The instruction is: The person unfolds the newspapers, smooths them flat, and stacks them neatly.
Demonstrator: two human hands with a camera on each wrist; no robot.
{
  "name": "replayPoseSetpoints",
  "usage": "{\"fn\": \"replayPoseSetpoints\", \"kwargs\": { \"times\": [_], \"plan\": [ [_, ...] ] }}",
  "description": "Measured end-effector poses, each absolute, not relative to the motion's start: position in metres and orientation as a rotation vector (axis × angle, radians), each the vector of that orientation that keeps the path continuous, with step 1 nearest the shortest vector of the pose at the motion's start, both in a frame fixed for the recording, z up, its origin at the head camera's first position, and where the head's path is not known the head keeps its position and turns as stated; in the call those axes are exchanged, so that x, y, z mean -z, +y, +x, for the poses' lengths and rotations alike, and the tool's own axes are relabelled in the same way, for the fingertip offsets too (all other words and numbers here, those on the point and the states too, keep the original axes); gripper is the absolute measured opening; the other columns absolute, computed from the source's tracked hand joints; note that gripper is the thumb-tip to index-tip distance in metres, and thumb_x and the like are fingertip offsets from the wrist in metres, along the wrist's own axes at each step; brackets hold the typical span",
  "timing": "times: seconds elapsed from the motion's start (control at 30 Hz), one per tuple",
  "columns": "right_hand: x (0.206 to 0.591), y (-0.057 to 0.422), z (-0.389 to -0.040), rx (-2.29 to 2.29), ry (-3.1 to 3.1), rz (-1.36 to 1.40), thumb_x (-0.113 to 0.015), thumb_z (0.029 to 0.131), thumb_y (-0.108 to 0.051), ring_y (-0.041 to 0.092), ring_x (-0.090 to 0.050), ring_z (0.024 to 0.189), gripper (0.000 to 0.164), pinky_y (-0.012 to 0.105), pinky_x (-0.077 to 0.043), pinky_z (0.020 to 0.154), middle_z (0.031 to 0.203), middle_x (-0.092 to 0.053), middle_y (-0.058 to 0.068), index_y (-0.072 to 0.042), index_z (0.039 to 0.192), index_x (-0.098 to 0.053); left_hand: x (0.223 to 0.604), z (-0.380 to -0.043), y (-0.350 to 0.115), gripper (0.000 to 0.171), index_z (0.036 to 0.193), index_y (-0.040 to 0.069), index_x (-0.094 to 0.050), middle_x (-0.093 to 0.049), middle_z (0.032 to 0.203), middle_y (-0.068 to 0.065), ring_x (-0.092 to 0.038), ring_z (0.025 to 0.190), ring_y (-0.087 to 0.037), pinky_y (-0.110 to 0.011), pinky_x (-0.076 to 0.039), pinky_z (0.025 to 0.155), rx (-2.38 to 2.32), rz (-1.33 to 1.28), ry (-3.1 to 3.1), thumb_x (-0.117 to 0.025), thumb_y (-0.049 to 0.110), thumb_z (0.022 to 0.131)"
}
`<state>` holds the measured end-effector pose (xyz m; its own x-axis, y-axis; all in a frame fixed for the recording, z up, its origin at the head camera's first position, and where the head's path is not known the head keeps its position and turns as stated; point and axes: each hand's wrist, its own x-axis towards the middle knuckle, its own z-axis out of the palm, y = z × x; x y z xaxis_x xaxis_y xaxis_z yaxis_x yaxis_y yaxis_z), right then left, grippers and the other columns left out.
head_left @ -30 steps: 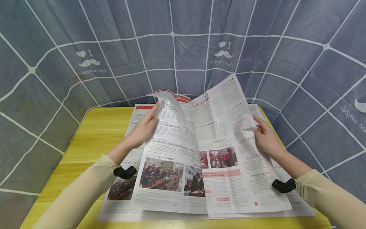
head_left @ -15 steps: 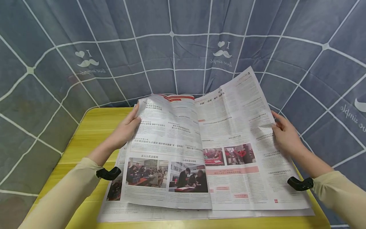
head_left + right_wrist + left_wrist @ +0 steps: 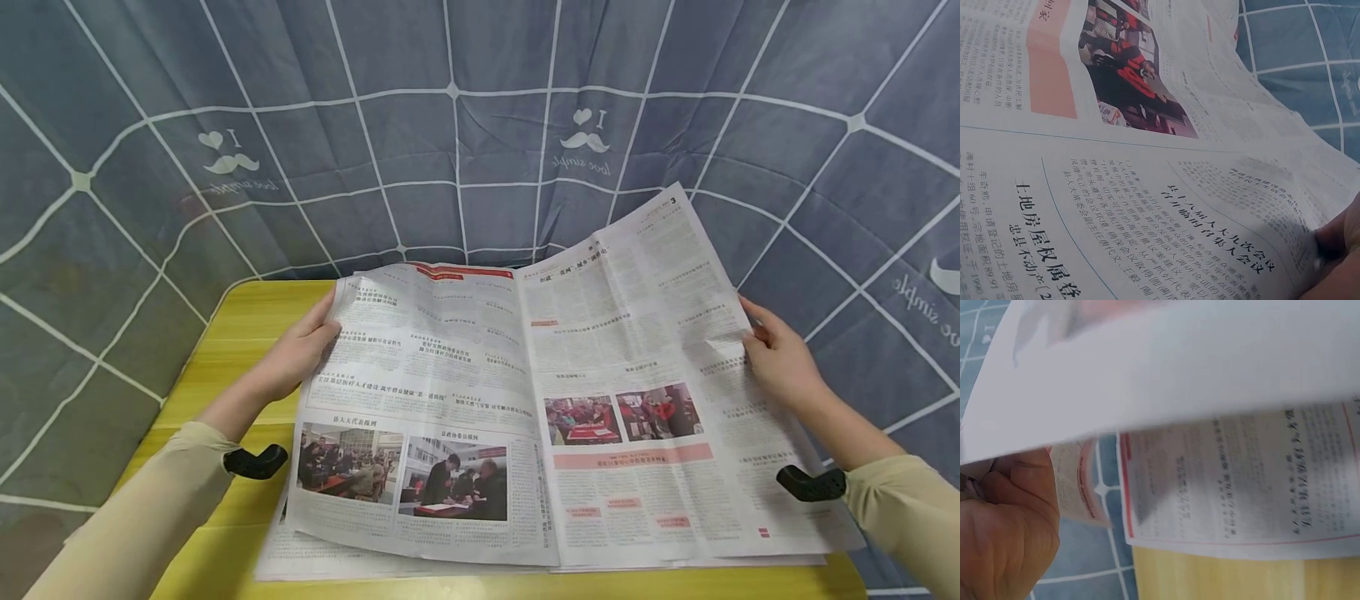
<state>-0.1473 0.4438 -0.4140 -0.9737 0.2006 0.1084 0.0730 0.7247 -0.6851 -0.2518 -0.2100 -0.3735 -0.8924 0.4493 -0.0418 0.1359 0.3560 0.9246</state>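
An opened newspaper sheet [image 3: 442, 392] spans the space between both hands, with photos on its left page and a pink banner on its right page. At the left page's outer edge, my left hand [image 3: 303, 350] pinches the paper, thumb in front. My right hand [image 3: 780, 354] grips the right page's outer edge, where the paper creases. Below lies another newspaper layer [image 3: 1241, 487], flat on the yellow table; in the left wrist view the raised sheet hangs over it. The right wrist view shows the right page's print close up, with the fingers at its lower right.
The yellow wooden table [image 3: 217, 358] shows to the left of the papers and along the front edge. A grey-blue curtain [image 3: 495, 125] with white grid lines surrounds the table at the back and sides. Black wrist devices [image 3: 257, 461] sit by both cuffs.
Both hands have moved apart, left hand leftward and right hand rightward, spreading the newspaper wider. The left page, curled before, now lies flatter and covers most of the layer beneath.
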Motion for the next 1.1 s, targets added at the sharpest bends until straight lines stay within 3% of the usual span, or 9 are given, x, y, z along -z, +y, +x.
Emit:
{"fn": "replayPoseSetpoints", "kwargs": {
  "times": [0.17, 0.3, 0.53, 0.67, 0.8, 0.97, 1.1],
  "plan": [
    [0.42, 0.449, -0.147, -1.054, -2.783, -0.247, -0.034, 0.109, -0.02, 0.035, -0.062, 0.094, 0.059, 0.028, -0.049, 0.061, 0.13, -0.054, 0.036, -0.013, 0.166, -0.016, 0.387, -0.255, -0.218, 0.063, 0.166, 0.027, 0.006, -0.002, 0.171, -0.007, -0.034, 0.14, -0.035, -0.018, -0.041, 0.094, -1.523, 0.493, 2.33, -0.03, 0.025, 0.114],
    [0.425, 0.454, -0.147, -1.033, -2.808, -0.264, -0.034, 0.109, -0.019, 0.041, -0.062, 0.099, 0.06, 0.029, -0.048, 0.064, 0.131, -0.052, 0.038, -0.009, 0.165, -0.016, 0.401, -0.259, -0.223, 0.062, 0.166, 0.023, 0.006, -0.008, 0.17, -0.012, -0.04, 0.135, -0.034, -0.022, -0.041, 0.096, -1.492, 0.476, 2.333, -0.029, 0.024, 0.114],
    [0.442, 0.462, -0.146, -1.027, -2.827, -0.298, -0.034, 0.109, -0.015, 0.044, -0.062, 0.099, 0.059, 0.026, -0.048, 0.062, 0.13, -0.051, 0.041, -0.003, 0.164, -0.016, 0.426, -0.269, -0.231, 0.063, 0.166, 0.024, 0.005, -0.037, 0.155, -0.025, -0.067, 0.099, -0.031, -0.037, -0.055, 0.08, -1.475, 0.359, 2.317, -0.031, 0.024, 0.114],
    [0.452, 0.464, -0.147, -1.04, -2.827, -0.314, -0.033, 0.109, -0.015, 0.042, -0.062, 0.097, 0.058, 0.033, -0.049, 0.064, 0.128, -0.052, 0.04, -0.002, 0.164, -0.015, 0.437, -0.271, -0.234, 0.063, 0.166, 0.024, 0.005, -0.051, 0.142, -0.027, -0.069, 0.089, -0.029, -0.04, -0.057, 0.075, -1.447, 0.268, 2.325, -0.031, 0.024, 0.114],
    [0.46, 0.467, -0.148, -1.039, -2.832, -0.325, -0.033, 0.108, -0.011, 0.039, -0.063, 0.093, 0.058, 0.032, -0.048, 0.064, 0.125, -0.053, 0.04, -0.002, 0.163, -0.016, 0.446, -0.274, -0.234, 0.063, 0.166, 0.021, 0.006, -0.056, 0.133, -0.026, -0.069, 0.084, -0.03, -0.042, -0.057, 0.072, -1.398, 0.242, 2.346, -0.03, 0.024, 0.114],
    [0.47, 0.468, -0.151, -1.017, -2.848, -0.36, -0.032, 0.105, -0.006, 0.039, -0.063, 0.091, 0.059, 0.029, -0.046, 0.063, 0.124, -0.053, 0.042, 0.003, 0.161, -0.017, 0.453, -0.275, -0.233, 0.065, 0.166, 0.018, 0.007, -0.056, 0.13, -0.027, -0.068, 0.08, -0.03, -0.042, -0.057, 0.071, -1.346, 0.223, 2.378, -0.031, 0.022, 0.114],
    [0.478, 0.469, -0.154, -1.037, -2.862, -0.387, -0.031, 0.105, -0.003, 0.046, -0.061, 0.097, 0.059, 0.034, -0.045, 0.067, 0.127, -0.049, 0.044, 0.006, 0.161, -0.015, 0.456, -0.276, -0.233, 0.064, 0.165, 0.012, 0.005, -0.053, 0.134, -0.028, -0.067, 0.08, -0.028, -0.04, -0.055, 0.074, -1.285, 0.212, 2.437, -0.032, 0.021, 0.113]
  ]
}}
